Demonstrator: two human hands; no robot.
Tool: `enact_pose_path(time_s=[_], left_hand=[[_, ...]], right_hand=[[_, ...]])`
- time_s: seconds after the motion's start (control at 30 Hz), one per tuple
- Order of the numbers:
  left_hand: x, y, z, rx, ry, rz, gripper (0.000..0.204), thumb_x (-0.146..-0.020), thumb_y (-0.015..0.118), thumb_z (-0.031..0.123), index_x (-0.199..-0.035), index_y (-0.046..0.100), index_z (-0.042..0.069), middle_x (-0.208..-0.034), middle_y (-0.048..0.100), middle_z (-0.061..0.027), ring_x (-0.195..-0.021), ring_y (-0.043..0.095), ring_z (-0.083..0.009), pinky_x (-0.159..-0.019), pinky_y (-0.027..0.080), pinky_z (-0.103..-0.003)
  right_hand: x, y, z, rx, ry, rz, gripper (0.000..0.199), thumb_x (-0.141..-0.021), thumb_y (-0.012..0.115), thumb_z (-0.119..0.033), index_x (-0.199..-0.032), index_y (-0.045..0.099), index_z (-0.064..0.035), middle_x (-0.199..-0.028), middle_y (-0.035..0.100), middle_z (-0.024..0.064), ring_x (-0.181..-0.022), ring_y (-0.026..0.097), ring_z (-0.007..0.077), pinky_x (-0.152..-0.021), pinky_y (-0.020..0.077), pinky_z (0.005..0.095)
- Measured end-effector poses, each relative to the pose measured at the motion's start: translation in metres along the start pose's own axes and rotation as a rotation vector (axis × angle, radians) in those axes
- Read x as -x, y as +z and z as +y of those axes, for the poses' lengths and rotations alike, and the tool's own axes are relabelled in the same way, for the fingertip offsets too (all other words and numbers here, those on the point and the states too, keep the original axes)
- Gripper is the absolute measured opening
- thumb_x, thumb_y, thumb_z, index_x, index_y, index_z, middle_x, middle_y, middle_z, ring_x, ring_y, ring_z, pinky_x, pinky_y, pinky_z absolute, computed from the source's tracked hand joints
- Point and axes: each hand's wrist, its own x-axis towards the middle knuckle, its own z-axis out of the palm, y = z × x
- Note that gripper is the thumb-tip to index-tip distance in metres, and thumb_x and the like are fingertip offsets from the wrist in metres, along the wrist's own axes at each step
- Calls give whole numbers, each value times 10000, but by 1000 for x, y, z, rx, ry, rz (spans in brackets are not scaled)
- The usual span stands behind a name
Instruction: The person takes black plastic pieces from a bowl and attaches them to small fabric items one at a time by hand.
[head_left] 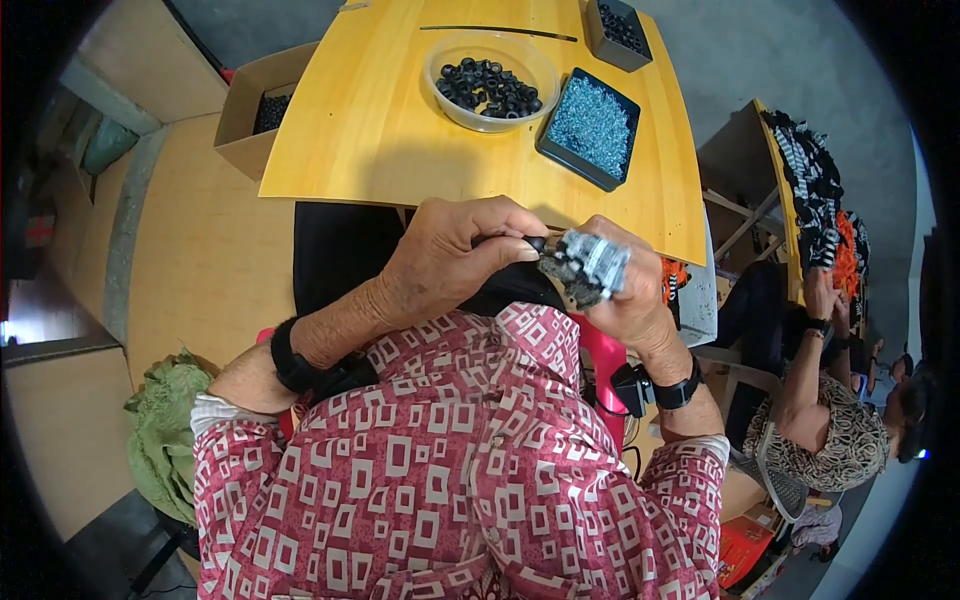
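Note:
My left hand (455, 258) is closed, its fingertips pinching a small black ring-shaped part (536, 243) just in front of my chest. My right hand (620, 290) grips a bundle of small dark and silvery parts (585, 265), with grey tape wrapped on its fingers. The two hands meet at the table's near edge. On the yellow wooden table (370, 130) stands a clear plastic bowl (445, 105) of several black rubber rings (488, 86). Beside it lies a dark tray of shiny bluish metal pieces (590, 127).
A second dark tray of black parts (620, 30) sits at the table's far edge. A cardboard box (240, 125) with black parts stands left of the table. A green cloth (165, 430) lies at my left. Another person (830, 420) works at a bench on the right.

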Motion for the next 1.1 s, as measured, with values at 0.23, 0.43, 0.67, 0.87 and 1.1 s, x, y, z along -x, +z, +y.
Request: enact_pose_path(time_s=[0.23, 0.43, 0.67, 0.87, 1.1], left_hand=[[2, 4, -1, 196, -67, 25, 157, -859, 635, 50, -999, 650, -18, -910, 661, -43, -843, 595, -84, -779, 471, -222], [0, 2, -2, 95, -68, 66, 157, -851, 651, 62, -994, 655, -3, -876, 663, -22, -815, 589, -64, -760, 469, -217], [0, 4, -7, 184, -78, 111, 148, -842, 640, 63, -966, 642, -19, -783, 664, -33, -734, 579, -52, -676, 465, -212], [1, 4, -5, -77, 85, 138, 151, -836, 641, 65, -958, 648, -25, -811, 676, -45, -741, 601, -81, -687, 476, -223], [1, 3, -10, 183, -79, 119, 143, -833, 622, 49, -953, 649, -24, -804, 668, -49, -731, 599, -85, -685, 478, -225]], right_hand=[[-10, -14, -2, -37, 58, -107, 282, -637, 696, 42, -908, 648, -22, -824, 628, 120, -756, 643, 274, -675, 516, 340], [-11, -5, -2, 130, 4, 11, 272, -614, 653, 57, -879, 636, -4, -791, 625, 117, -690, 622, 282, -609, 502, 340], [-8, 1, -2, 153, -2, -35, 376, -538, 659, 82, -902, 599, 16, -880, 598, 147, -783, 614, 331, -679, 517, 381], [-5, 5, 0, 207, -71, -56, 292, -598, 660, 59, -881, 618, 1, -803, 602, 128, -695, 606, 301, -617, 498, 351], [2, 21, 3, 133, 21, 55, 355, -531, 667, 48, -877, 587, 36, -842, 570, 173, -745, 606, 319, -633, 506, 377]])
